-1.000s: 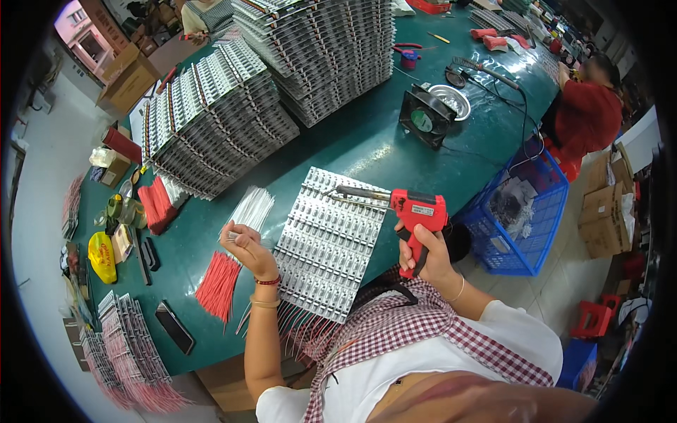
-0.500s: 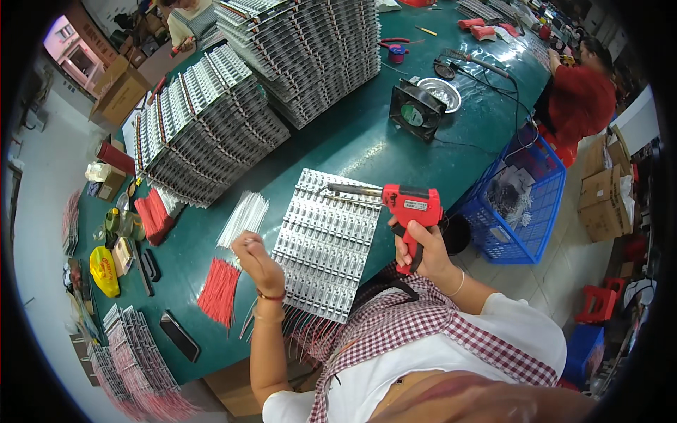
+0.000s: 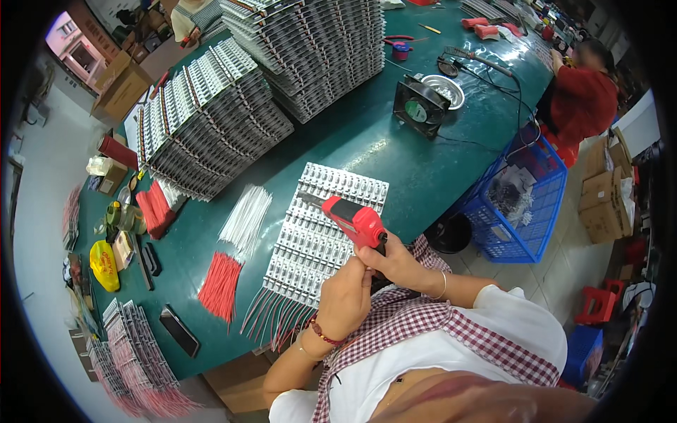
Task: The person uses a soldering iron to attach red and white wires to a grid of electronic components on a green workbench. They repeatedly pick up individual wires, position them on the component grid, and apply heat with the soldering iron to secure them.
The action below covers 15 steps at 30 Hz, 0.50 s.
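My right hand (image 3: 396, 266) is wrapped round the handle of a red and black soldering gun (image 3: 358, 218), whose tip points toward the upper left over a white panel (image 3: 300, 257). Rows of small metal pieces cover this panel, and thin red and dark wires (image 3: 278, 310) trail from its near edge. Close against the right hand, below the gun, my left hand (image 3: 345, 299) is closed with its fingertips pinched together; what it holds, if anything, is hidden. Left of the panel lie a bundle of white wires (image 3: 245, 220) and a bundle of red wires (image 3: 221, 284).
Tall stacks of similar panels (image 3: 204, 120) stand at the back left of the green table (image 3: 338, 144). A small black fan (image 3: 417, 107) and a metal bowl (image 3: 457, 95) are at the back right. A blue basket (image 3: 515, 204) stands beside the table. A phone (image 3: 179, 330) lies left.
My left hand has come right and down from beside the wire bundles to meet my right hand. The soldering gun has moved left and turned, so its body now covers part of the panel.
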Tool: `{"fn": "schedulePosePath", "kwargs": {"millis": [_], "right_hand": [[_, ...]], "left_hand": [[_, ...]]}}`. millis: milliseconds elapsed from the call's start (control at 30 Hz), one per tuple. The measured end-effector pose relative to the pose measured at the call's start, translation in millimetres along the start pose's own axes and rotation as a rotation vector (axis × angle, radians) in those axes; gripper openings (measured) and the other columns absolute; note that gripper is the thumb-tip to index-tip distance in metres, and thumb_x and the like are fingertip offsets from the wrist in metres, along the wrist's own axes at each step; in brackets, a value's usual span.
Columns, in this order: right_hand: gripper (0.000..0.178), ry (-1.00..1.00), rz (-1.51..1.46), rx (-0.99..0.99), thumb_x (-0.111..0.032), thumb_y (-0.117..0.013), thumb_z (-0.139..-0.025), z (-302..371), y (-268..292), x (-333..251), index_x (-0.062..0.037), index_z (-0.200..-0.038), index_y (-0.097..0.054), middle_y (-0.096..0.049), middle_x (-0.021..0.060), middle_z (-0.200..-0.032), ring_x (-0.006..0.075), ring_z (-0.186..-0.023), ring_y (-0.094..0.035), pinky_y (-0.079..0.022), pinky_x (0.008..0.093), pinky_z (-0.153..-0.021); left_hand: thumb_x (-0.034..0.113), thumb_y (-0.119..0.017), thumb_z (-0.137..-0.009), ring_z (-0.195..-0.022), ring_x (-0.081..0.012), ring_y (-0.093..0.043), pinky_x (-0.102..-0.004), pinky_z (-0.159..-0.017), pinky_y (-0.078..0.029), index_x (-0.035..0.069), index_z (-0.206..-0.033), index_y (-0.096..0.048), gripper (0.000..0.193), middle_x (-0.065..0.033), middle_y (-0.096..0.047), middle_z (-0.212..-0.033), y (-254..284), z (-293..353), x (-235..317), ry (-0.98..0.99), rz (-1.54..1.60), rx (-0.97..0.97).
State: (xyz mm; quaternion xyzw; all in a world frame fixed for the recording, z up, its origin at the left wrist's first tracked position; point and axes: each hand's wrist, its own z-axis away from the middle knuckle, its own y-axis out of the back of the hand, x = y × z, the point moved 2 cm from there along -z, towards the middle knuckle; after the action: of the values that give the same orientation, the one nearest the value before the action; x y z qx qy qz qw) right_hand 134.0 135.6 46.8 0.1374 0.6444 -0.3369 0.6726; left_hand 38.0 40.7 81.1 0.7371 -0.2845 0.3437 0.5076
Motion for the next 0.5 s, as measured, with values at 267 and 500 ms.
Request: {"fn": "schedulePosePath", "kwargs": {"millis": [267, 500], "right_hand": [[0.042, 0.120, -0.002, -0.041, -0.031, -0.063, -0.091, -0.8, -3.8, -1.2, -0.0039, -0.119, -0.047, -0.055, 0.0016, -0.085, 0.0060, -0.069, -0.049, -0.043, 0.0218, -0.060], [0.031, 0.094, -0.113, 0.036, -0.031, -0.063, -0.090, -1.5, 14.6, -2.5, -0.0047, -0.102, -0.050, -0.053, -0.0008, -0.069, 0.0066, -0.058, -0.051, -0.042, 0.0224, -0.053]], "left_hand": [[0.002, -0.046, -0.093, -0.066, -0.0387, -0.059, -0.0421, -0.056, -0.044, -0.002, -0.092, -0.051, 0.006, -0.0204, -0.058, -0.075, 3.9, 4.5, 0.8, 0.046, 0.055, 0.010], [0.006, -0.042, -0.096, -0.070, -0.0127, -0.049, -0.0268, -0.065, -0.041, 0.000, -0.088, -0.053, 0.014, -0.0047, -0.051, -0.077, 74.8, 0.7, -71.7, 0.186, 0.175, 0.617]]}}
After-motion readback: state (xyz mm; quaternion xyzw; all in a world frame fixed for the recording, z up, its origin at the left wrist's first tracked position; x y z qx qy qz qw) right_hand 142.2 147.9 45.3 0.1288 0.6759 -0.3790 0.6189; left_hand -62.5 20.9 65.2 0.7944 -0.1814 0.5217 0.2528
